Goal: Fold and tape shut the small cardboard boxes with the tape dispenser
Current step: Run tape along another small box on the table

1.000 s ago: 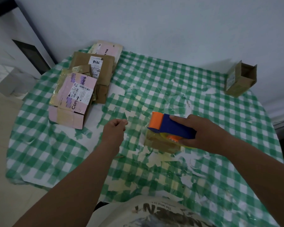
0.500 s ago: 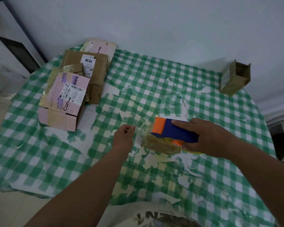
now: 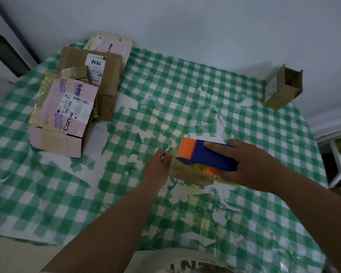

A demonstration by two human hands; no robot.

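My right hand (image 3: 250, 164) grips a blue and orange tape dispenser (image 3: 203, 154) and presses it on top of a small cardboard box (image 3: 189, 174) lying on the green checked tablecloth (image 3: 47, 194). The box is mostly hidden under the dispenser and hand. My left hand (image 3: 158, 166) sits just left of the box, fingers pinched together by its left end near the dispenser's orange tip; whether they pinch tape I cannot tell.
A pile of flattened and taped cartons (image 3: 73, 103), pink and brown, lies at the back left. An open small brown box (image 3: 282, 87) stands on its side at the back right by the wall. Torn patches mark the cloth.
My left hand has moved right, from a gap away to right beside the box end. The dispenser and right hand stay on the box. The view has shifted slightly.
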